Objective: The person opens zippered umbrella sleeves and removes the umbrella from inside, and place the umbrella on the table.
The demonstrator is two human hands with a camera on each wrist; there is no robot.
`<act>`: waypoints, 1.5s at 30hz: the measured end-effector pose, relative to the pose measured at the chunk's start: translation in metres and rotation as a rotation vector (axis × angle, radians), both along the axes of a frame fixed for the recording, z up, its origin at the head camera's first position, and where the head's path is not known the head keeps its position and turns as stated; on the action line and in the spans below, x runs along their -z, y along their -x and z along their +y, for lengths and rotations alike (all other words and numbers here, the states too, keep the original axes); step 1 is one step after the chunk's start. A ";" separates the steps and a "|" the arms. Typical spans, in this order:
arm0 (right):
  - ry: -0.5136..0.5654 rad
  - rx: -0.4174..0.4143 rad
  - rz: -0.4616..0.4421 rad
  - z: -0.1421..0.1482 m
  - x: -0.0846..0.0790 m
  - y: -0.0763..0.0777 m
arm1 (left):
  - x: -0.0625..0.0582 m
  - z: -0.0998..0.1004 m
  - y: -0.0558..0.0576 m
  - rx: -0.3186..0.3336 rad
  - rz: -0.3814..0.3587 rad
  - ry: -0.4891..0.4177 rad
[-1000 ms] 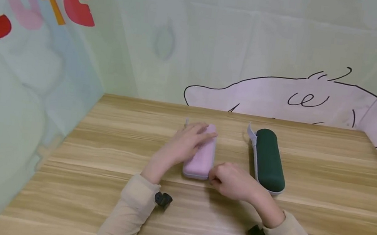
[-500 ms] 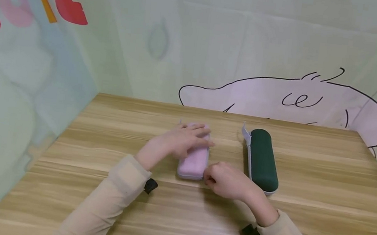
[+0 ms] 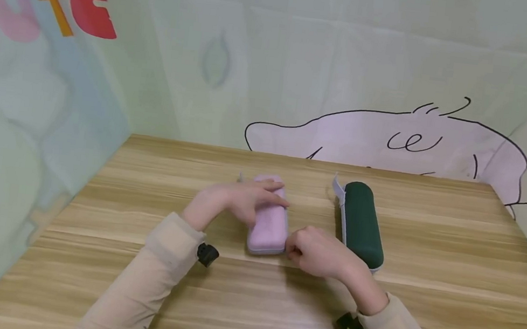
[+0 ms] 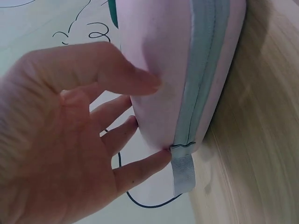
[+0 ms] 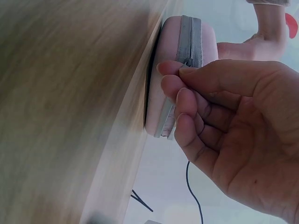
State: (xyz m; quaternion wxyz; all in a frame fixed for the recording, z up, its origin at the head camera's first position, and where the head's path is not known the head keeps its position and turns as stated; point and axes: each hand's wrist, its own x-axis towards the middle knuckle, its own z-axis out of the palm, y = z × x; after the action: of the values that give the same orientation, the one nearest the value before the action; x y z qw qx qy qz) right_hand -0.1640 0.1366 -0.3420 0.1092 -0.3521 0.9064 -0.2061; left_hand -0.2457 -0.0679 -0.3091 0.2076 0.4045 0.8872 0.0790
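Observation:
A pink zippered pencil case [image 3: 269, 230] lies lengthwise on the table. My left hand [image 3: 242, 199] rests on its top, fingers extended across it. In the left wrist view the thumb touches the pink shell, and one fingertip meets the end of the grey zipper [image 4: 201, 74], near a grey fabric tab [image 4: 183, 175]. At the case's near right corner, thumb and forefinger of my right hand [image 3: 319, 252] pinch the zipper pull [image 5: 188, 63], mostly hidden by the fingertips. In the right wrist view the zipper edges stand apart below those fingers, while the stretch above is closed.
A dark green case [image 3: 363, 224] with a light grey zipper edge and raised fabric tab [image 3: 339, 188] lies right of the pink one, just beyond my right hand. The wood-grain table [image 3: 247, 304] ends at a printed cloth backdrop [image 3: 303, 71].
The head view has shifted slightly, carrying everything leftward in frame. My left forearm has swung outward to the left, its hand still on the pink case. My right hand stays at the near right corner.

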 end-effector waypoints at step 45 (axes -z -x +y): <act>-0.026 0.066 0.043 0.017 -0.004 0.006 | 0.007 -0.004 -0.007 -0.086 0.061 -0.074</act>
State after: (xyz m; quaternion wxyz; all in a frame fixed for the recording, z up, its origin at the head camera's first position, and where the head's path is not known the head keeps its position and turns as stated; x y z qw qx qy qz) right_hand -0.1701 0.1534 -0.3383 0.0874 -0.3251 0.9223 -0.1900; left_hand -0.2384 -0.0721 -0.3164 0.1620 0.3755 0.9061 0.1082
